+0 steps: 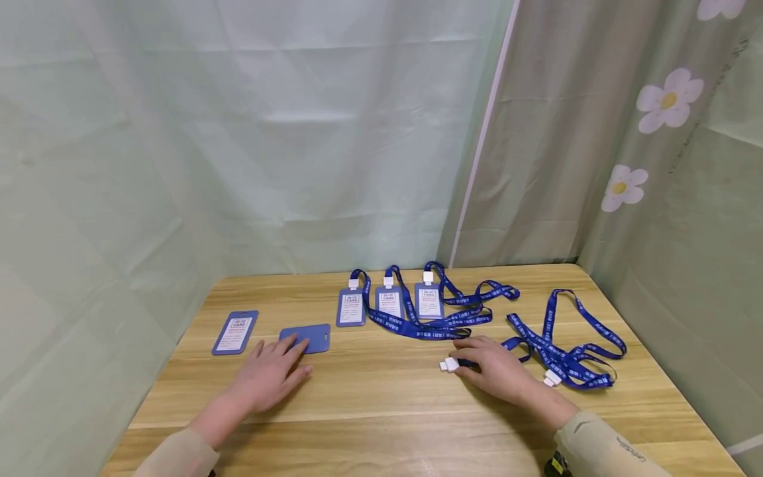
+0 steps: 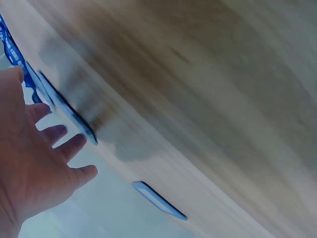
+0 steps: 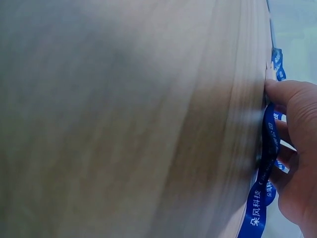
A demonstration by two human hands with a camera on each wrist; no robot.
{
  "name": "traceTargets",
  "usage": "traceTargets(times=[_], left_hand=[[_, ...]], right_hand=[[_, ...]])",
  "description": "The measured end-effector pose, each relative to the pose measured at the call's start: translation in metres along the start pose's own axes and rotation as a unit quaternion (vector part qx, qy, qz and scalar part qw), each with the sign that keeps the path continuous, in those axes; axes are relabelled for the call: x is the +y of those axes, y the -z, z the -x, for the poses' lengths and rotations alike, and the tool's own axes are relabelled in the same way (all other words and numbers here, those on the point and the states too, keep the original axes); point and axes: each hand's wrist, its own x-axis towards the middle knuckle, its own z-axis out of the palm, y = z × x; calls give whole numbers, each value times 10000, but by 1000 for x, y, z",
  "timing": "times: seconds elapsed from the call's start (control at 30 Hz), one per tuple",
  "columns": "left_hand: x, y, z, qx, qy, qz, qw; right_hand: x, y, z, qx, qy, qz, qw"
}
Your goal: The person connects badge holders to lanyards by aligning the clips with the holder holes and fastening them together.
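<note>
In the head view, my left hand (image 1: 267, 376) reaches over a plain blue badge holder (image 1: 318, 337), its extended fingertips resting on the holder's left part. The holder lies flat with its blue side up and its slot toward the right. My right hand (image 1: 499, 371) pinches a blue lanyard (image 3: 269, 144) close to its white clip (image 1: 450, 364), which sticks out to the left past the thumb. The strap runs back under the palm toward the right. In the right wrist view, the thumb and fingers close around the strap; the clip is hard to make out there.
Another badge holder (image 1: 235, 332), face up, lies at the left. Behind the hands stand three badges in a row, a left (image 1: 350, 307), middle (image 1: 389, 302) and right one (image 1: 429, 301), with lanyards attached. More loose lanyards (image 1: 560, 358) tangle at the right. Curtains border the wooden table (image 1: 381, 404).
</note>
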Motion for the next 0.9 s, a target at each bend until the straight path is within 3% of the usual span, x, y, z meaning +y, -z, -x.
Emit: traceTargets(times=[0.13, 0.3, 0.5, 0.9], left_hand=[[-8, -4, 2, 121, -96, 33, 9999], [-9, -5, 5, -204, -220, 71, 9995], [5, -3, 5, -276, -345, 224, 9988], [37, -8, 1, -292, -687, -75, 9972]], right_hand=[[0, -1, 0, -3, -22, -10, 10000], [0, -2, 0, -18, -28, -16, 10000], [1, -1, 0, -36, -73, -22, 10000], [2, -4, 0, 21, -18, 18, 10000]])
